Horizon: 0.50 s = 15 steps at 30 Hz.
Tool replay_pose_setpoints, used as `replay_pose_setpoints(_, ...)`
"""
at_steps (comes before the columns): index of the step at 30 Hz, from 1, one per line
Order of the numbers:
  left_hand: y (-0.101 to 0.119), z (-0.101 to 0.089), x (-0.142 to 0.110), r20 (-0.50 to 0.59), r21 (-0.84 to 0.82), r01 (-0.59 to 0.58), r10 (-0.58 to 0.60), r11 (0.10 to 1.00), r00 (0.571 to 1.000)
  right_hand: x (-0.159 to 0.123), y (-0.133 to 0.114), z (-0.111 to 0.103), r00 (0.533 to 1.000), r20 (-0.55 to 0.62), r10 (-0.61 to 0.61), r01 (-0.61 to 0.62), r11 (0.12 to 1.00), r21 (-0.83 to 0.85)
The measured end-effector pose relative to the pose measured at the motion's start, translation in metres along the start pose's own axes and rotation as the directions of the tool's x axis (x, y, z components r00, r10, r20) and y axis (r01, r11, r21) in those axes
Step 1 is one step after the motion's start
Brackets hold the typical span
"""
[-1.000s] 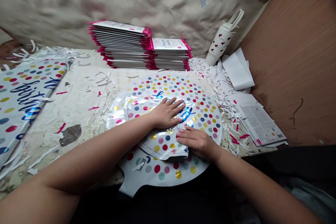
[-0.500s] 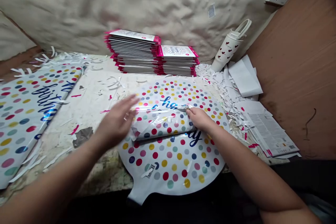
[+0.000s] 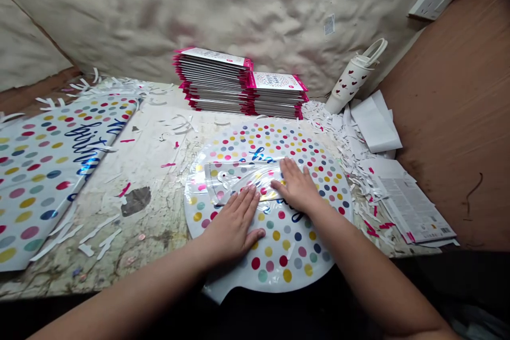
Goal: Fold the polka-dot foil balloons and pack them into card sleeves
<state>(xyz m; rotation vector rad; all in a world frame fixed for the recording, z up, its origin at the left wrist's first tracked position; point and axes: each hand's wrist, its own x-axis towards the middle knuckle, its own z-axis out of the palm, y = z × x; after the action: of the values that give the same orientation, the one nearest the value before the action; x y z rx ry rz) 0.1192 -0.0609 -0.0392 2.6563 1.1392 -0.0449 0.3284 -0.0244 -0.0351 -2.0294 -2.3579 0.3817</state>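
Polka-dot foil balloon [image 3: 287,260] under L hand [image 3: 233,228] & R hand [image 3: 297,186], both open, palms flat on it, fingers spread

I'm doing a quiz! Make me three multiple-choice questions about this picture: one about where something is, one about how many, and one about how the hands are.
1. Where is the heart tumbler?
A) Right of the packet stacks
B) Left of them
C) On top of them

2. How many packet stacks stand behind the balloon?
A) One
B) Two
C) Five

3. How do the left hand and right hand lie?
A) Open and flat
B) Curled into fists
C) Lifted high in the air

Answers:
1. A, because the tumbler stands beyond the right end of the stacks.
2. B, because a taller stack and a shorter one sit side by side.
3. A, because both hands press down with open fingers, touching the clear plastic.
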Motion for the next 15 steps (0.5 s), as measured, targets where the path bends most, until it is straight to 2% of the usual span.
replay_pose_setpoints(1, 0.001, -0.001, 0.000, 0.012, -0.006, 0.006, -0.006, 1.000, 1.000, -0.003, 0.005, -0.002, 1.000, -0.002, 0.029, -0.029, 1.000, -0.002)
replay_pose_setpoints(2, 0.001, -0.002, 0.000, 0.021, -0.014, 0.009, -0.009, 1.000, 1.000, -0.007, 0.010, -0.004, 1.000, -0.022, 0.000, 0.000, 1.000, -0.012)
replay_pose_setpoints(4, 0.002, -0.007, -0.001, 0.041, -0.033, 0.010, -0.008, 0.999, 0.999, -0.017, 0.017, -0.006, 0.977, -0.093, -0.190, 0.183, 0.980, -0.076)
replay_pose_setpoints(6, 0.004, -0.013, 0.000, 0.071, -0.048, 0.007, -0.003, 0.999, 0.997, -0.028, 0.020, -0.005, 0.921, -0.184, -0.343, 0.309, 0.932, -0.189)
replay_pose_setpoints(9, 0.007, -0.023, 0.003, 0.077, -0.051, 0.034, -0.030, 0.998, 0.997, -0.041, 0.012, -0.006, 0.861, -0.343, -0.376, 0.283, 0.914, -0.292)
replay_pose_setpoints(10, 0.007, -0.025, 0.005, 0.053, -0.043, 0.058, -0.056, 0.997, 0.997, -0.046, 0.006, -0.008, 0.815, -0.398, -0.421, 0.322, 0.900, -0.293)
replay_pose_setpoints(11, 0.006, -0.026, 0.007, 0.023, -0.033, 0.086, -0.086, 0.996, 0.996, -0.052, 0.000, -0.009, 0.746, -0.446, -0.494, 0.404, 0.869, -0.287)
replay_pose_setpoints(13, 0.002, -0.024, 0.009, -0.037, -0.032, 0.138, -0.139, 0.990, 0.990, -0.065, -0.009, -0.011, 0.576, -0.526, -0.626, 0.594, 0.763, -0.257)
replay_pose_setpoints(14, -0.001, -0.022, 0.008, -0.060, -0.051, 0.144, -0.146, 0.988, 0.987, -0.071, -0.010, -0.010, 0.521, -0.571, -0.634, 0.643, 0.732, -0.225)
replay_pose_setpoints(15, -0.005, -0.019, 0.006, -0.075, -0.084, 0.124, -0.131, 0.989, 0.989, -0.076, -0.008, -0.008, 0.523, -0.613, -0.593, 0.647, 0.744, -0.167)
